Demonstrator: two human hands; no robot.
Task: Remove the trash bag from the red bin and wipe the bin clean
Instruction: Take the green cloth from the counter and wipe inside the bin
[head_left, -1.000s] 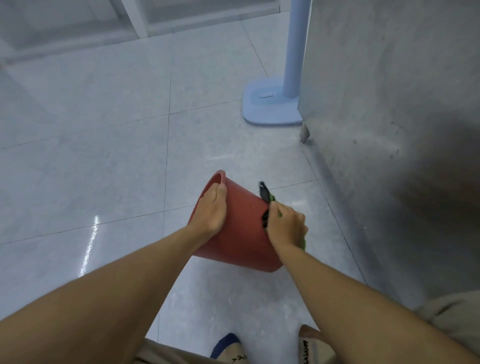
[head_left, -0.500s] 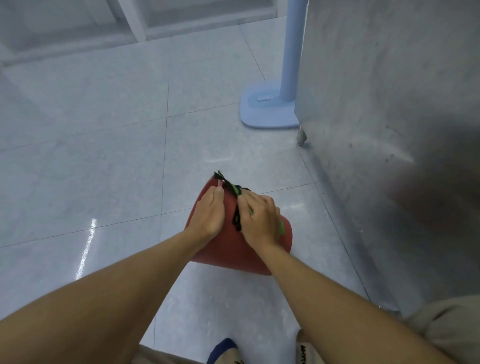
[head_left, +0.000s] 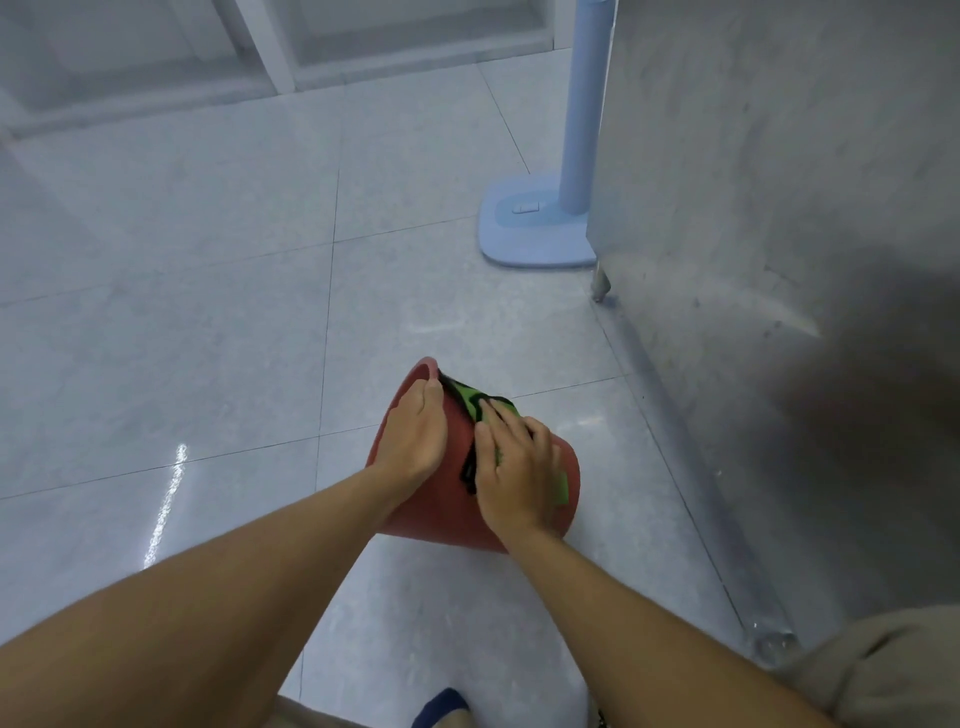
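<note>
While the red bin (head_left: 447, 499) is lying tipped on the pale tiled floor (head_left: 208, 322), its rim pointing away from the person and its base toward them, both bare hands are resting on its upturned wall. The left hand (head_left: 413, 434) is lying on the bin's left flank near the rim, fingers curled over the curve of the plastic and the thumb side toward the middle; its grip is a loose, cupped one, steadying the bin rather than closing around anything. The right hand (head_left: 517, 467) is lying just beside it on the bin's top, palm down with fingers spread flat, pressing a green cloth with black edging (head_left: 470, 402) against the red wall. That cloth is sticking out ahead of the fingertips toward the rim, and a strip of it is showing again below the palm on the bin's right side. Whether any fingers are pinching the cloth I cannot tell; the hand is simply lying open over it.

Beyond the bin, farther from the person, a light blue stand (head_left: 540, 223) with a square base and an upright pole is standing on the floor. To the bin's right, a grey metal cabinet (head_left: 779, 208) on a small foot is rising beside it.
</note>
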